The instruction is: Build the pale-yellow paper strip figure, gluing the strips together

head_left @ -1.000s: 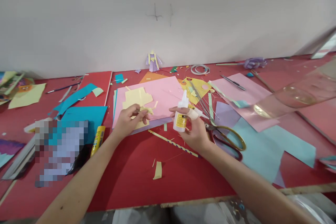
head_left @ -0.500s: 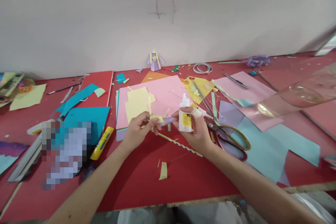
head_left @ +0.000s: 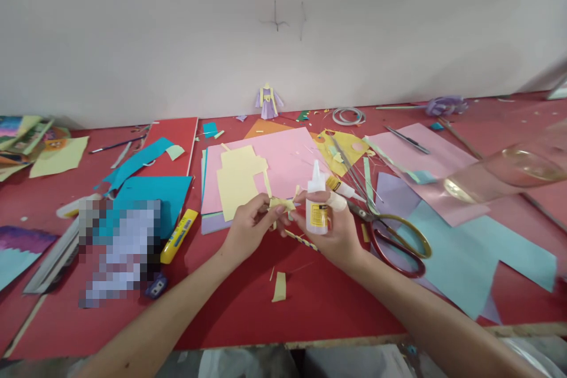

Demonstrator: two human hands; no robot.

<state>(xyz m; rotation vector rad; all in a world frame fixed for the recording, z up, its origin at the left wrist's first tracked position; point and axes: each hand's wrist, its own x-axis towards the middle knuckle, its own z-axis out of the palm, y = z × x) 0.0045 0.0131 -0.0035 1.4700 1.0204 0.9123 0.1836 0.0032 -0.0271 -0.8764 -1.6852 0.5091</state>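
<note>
My left hand (head_left: 248, 229) pinches a small folded piece of pale yellow paper (head_left: 282, 204) above the red table (head_left: 230, 301). My right hand (head_left: 339, 230) is wrapped round a small white glue bottle (head_left: 317, 199) with a yellow label, held upright, and its fingertips also touch the yellow paper piece. A bandage wraps one finger of the right hand. Both hands meet just in front of a stack of pink (head_left: 283, 159) and yellow paper sheets (head_left: 237, 177). A striped paper stick (head_left: 301, 240) lies under the hands.
Large scissors (head_left: 394, 242) with gold and red handles lie right of my right hand. A yellow glue stick (head_left: 179, 235) lies to the left beside teal paper (head_left: 146, 192). Light blue (head_left: 465, 254) and pink sheets spread right. A small paper doll (head_left: 268, 100) stands by the wall.
My left hand lifted the yellow paper piece off the pink stack and brought it toward me and rightward, meeting my right hand with the glue bottle.
</note>
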